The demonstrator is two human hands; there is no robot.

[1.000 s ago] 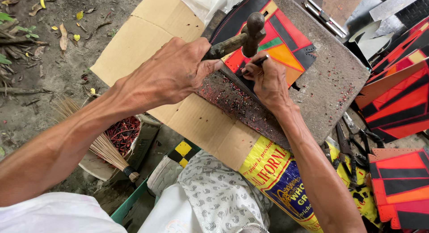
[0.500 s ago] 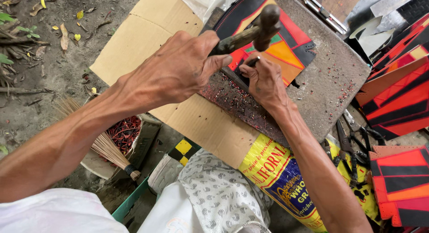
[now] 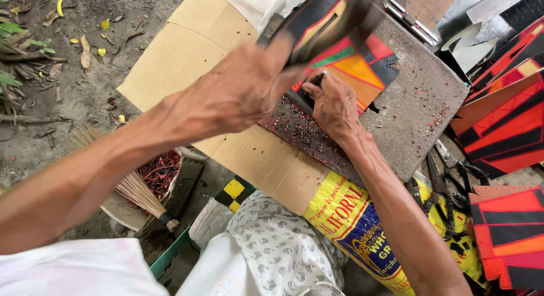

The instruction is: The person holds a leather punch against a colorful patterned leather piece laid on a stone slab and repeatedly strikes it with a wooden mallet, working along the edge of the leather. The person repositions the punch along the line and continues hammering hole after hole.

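Patterned leather piece [image 3: 362, 69], black with red, orange and green panels, lies flat on the grey stone slab [image 3: 419, 114], its long axis running from near left to far right, one end under the hands. Beneath and to the left of the slab spreads a sheet of brown cardboard [image 3: 175, 58] on bare earth scattered with dry leaves; a yellow and blue printed sack [image 3: 351, 222] lies near the slab's near edge. Stacks of similar red and black pieces [image 3: 504, 126] sit at the right, with pliers and scissors [image 3: 447, 188] beside them. A small broom [image 3: 141, 194] rests at the near left over a box of red scraps [image 3: 161, 168].

Left hand [image 3: 238, 92] is clenched round a hammer [image 3: 345, 24], which is blurred and points far right, above the piece. Right hand [image 3: 334, 106] pinches a thin dark punch [image 3: 318, 79] upright on the piece's near left end, its heel resting on the slab among small red specks.
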